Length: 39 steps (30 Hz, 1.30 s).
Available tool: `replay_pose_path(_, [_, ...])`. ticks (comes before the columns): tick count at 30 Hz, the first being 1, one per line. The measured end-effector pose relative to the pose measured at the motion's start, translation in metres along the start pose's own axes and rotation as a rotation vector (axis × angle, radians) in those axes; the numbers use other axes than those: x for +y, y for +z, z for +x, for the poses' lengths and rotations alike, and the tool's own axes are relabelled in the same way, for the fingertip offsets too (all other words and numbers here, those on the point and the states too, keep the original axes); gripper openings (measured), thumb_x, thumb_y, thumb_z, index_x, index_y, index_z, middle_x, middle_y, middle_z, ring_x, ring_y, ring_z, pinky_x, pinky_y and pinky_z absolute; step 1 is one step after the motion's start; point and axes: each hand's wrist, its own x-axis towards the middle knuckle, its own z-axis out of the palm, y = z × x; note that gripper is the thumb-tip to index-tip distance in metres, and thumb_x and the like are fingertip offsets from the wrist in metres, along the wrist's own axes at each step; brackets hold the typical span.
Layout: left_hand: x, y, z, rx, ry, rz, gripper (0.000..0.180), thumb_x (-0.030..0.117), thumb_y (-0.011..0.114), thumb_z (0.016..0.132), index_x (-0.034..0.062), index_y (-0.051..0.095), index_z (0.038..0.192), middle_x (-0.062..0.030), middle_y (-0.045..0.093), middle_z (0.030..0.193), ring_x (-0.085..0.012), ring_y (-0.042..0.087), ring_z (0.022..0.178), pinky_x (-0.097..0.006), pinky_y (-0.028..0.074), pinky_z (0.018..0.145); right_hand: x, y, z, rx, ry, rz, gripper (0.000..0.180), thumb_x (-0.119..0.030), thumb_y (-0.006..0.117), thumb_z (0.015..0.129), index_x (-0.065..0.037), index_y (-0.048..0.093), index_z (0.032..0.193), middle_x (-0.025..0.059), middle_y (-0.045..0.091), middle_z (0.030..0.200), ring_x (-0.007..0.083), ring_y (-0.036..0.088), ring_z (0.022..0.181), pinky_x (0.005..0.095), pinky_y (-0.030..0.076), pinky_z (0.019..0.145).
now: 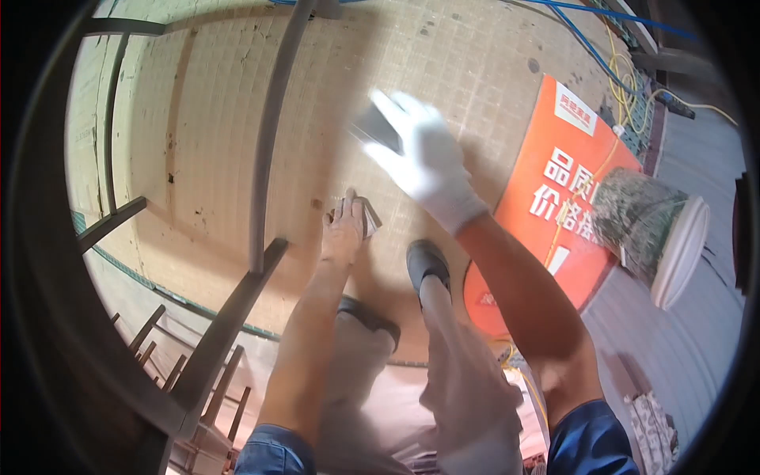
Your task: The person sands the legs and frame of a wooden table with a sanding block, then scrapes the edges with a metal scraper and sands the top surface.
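Observation:
My right hand [427, 150] wears a white glove and is smeared by motion. Between its thumb and fingers it grips a dark grey flat piece [377, 128], its exact kind unclear. Lower and to the left, my bare left hand [343, 232] reaches down over the cardboard sheet [332, 103]. A small folded piece [370, 218], grey and whitish, shows at its thumb side, seemingly pinched there. The left fingers look dusty and are partly hidden.
A dark wooden frame with long bars [273, 119] stands on the left, with more wooden frames [218, 388] behind at lower left. On the right lie an orange printed board [507, 237], a tipped dirty bucket [641, 214] and a yellow cord [625, 87]. My shoes [427, 265] stand on the cardboard.

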Motion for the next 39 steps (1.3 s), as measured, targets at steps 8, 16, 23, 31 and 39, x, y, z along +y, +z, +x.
replay_pose_path(8, [0.136, -0.152, -0.217, -0.292, -0.309, -1.3, 0.085, 0.046, 0.083, 0.08, 0.0056, 0.048, 0.147, -0.021, 0.072, 0.112, -0.0305, 0.071, 0.104, -0.042, 0.057, 0.089, 0.045, -0.351, -0.393, -1.089, 1.037, -0.645, 0.048, -0.047, 0.061, 0.094, -0.009, 0.069, 0.123, 0.0239, 0.074, 0.104, 0.0426, 0.072, 0.095, 0.0504, 0.056, 0.085])
replay_pose_path(16, [0.094, -0.276, -0.476, -0.008, -0.337, -1.066, 0.089, 0.039, 0.086, 0.084, 0.0002, 0.043, 0.151, -0.0155, 0.067, 0.125, -0.022, 0.067, 0.108, -0.036, 0.055, 0.095, -0.172, -0.455, -0.278, -0.629, 1.365, -0.111, 0.038, -0.031, 0.069, 0.081, -0.002, 0.071, 0.105, 0.0224, 0.073, 0.095, 0.039, 0.07, 0.091, 0.0459, 0.053, 0.083])
replay_pose_path(23, [0.018, -0.279, -0.634, 0.431, -0.952, -1.383, 0.069, 0.035, 0.084, 0.085, -0.002, 0.053, 0.135, -0.0216, 0.068, 0.12, -0.0284, 0.067, 0.108, -0.04, 0.056, 0.088, -0.366, -0.377, -0.004, -0.597, 0.629, 0.311, 0.056, -0.028, 0.072, 0.093, -0.006, 0.058, 0.143, 0.022, 0.068, 0.129, 0.035, 0.064, 0.122, 0.0409, 0.05, 0.104])
replay_pose_path(31, [-0.041, -0.246, -0.746, 0.799, -1.177, -2.255, 0.041, 0.036, 0.059, 0.104, 0.0095, 0.057, 0.135, -0.0092, 0.066, 0.121, -0.0225, 0.064, 0.106, -0.042, 0.059, 0.083, -0.584, -0.271, 0.055, -1.312, 0.287, 0.331, 0.07, -0.042, 0.068, 0.096, -0.011, 0.047, 0.155, 0.0201, 0.053, 0.153, 0.0359, 0.05, 0.141, 0.0411, 0.04, 0.117])
replay_pose_path(39, [-0.176, -0.322, -0.759, 0.574, -0.233, -2.686, 0.09, 0.076, 0.048, 0.094, 0.014, 0.034, 0.158, -0.0127, 0.051, 0.152, -0.0348, 0.052, 0.138, -0.062, 0.043, 0.113, -0.806, -0.186, 0.08, -1.499, -0.267, 0.1, 0.073, -0.044, 0.064, 0.094, -0.008, 0.043, 0.154, 0.0236, 0.066, 0.129, 0.036, 0.065, 0.118, 0.0474, 0.049, 0.103])
